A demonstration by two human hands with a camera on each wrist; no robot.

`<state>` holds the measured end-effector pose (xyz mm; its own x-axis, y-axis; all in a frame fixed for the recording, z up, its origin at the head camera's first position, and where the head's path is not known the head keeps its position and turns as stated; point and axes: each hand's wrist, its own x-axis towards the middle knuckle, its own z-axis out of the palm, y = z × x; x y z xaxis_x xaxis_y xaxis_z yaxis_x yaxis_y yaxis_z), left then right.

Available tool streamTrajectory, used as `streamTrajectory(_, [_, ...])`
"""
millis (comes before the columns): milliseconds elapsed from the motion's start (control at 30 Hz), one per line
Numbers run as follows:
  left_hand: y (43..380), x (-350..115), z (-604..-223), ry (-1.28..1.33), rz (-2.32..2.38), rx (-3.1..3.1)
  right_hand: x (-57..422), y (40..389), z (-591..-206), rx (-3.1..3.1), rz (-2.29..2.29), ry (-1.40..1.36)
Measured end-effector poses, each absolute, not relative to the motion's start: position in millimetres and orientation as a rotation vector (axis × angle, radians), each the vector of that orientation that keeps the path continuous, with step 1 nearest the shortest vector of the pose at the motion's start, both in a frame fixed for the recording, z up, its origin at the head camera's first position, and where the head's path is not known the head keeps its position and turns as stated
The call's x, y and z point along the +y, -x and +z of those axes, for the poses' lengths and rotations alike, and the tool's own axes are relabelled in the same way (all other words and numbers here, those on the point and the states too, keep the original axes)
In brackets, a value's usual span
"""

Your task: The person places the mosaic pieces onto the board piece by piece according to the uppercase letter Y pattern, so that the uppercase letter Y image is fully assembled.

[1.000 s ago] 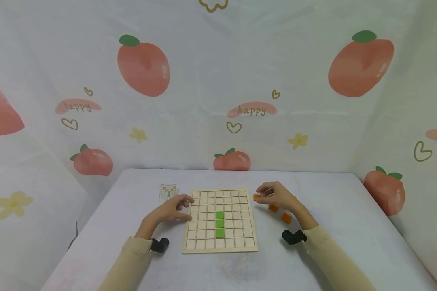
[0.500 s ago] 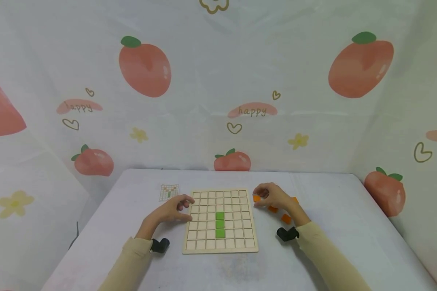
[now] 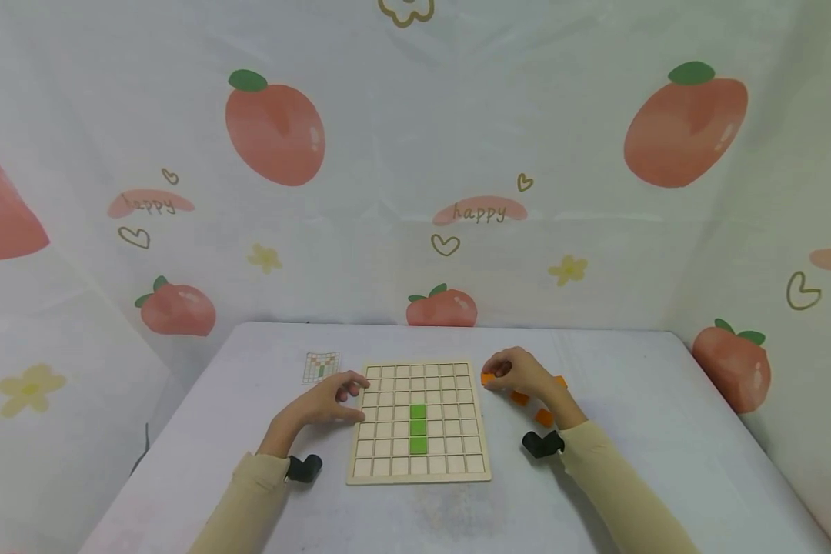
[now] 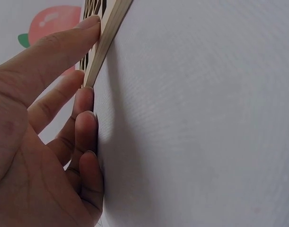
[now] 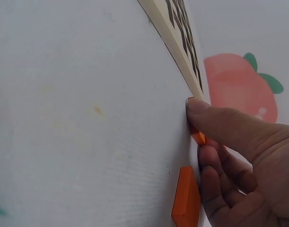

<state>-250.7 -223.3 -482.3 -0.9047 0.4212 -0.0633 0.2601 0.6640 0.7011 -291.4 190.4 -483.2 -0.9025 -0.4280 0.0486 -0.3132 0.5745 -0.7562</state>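
Note:
My right hand pinches a small square orange tile between thumb and fingertips, low at the table just right of the wooden grid board. The thumb covers part of that tile in the right wrist view. Another orange tile lies close by, beneath the curled lower fingers. At the board's left edge is my left hand, its thumb and index finger spread apart and touching the rim. It holds no tile. Several green tiles sit in one column of the grid.
Toward the back left of the white table lies a small pattern card with a coloured grid. More orange tiles, among them one below the right forearm, are scattered to the right. A fruit-print cloth hangs behind the table.
My right hand has moved slightly left and down onto the nearest orange tile, its fingers closing on it. The left hand stays at the board's edge.

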Motion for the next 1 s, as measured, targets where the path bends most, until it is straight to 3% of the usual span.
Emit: streamTrajectory(1000, [251.2,-225.7,-482.4,-0.585,1.073,2.649,196.1,283.9,-485.8,2.617,-1.345,0.741])
